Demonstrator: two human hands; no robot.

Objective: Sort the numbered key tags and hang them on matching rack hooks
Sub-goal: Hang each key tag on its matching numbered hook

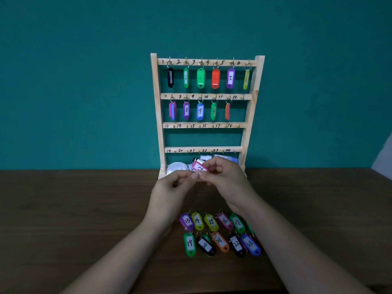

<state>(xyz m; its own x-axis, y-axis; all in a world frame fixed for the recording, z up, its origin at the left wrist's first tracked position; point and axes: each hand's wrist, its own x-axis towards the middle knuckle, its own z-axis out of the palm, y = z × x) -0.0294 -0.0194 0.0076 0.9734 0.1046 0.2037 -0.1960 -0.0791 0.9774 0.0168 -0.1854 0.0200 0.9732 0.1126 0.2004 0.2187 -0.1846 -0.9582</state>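
Pink plastic key tag (199,167), label up to read: right hand (224,179) clamps fingers on it, left hand (169,188) pinches its end, over brown table (84,209) back edge. Pale wooden rack (156,107): hook 12 (243,97) bare.

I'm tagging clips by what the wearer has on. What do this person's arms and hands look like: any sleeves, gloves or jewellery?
The left forearm and right forearm are bare down to the picture's bottom edge; no sleeve shows. The left hand and right hand are ungloved, with no ring, watch or bracelet visible.
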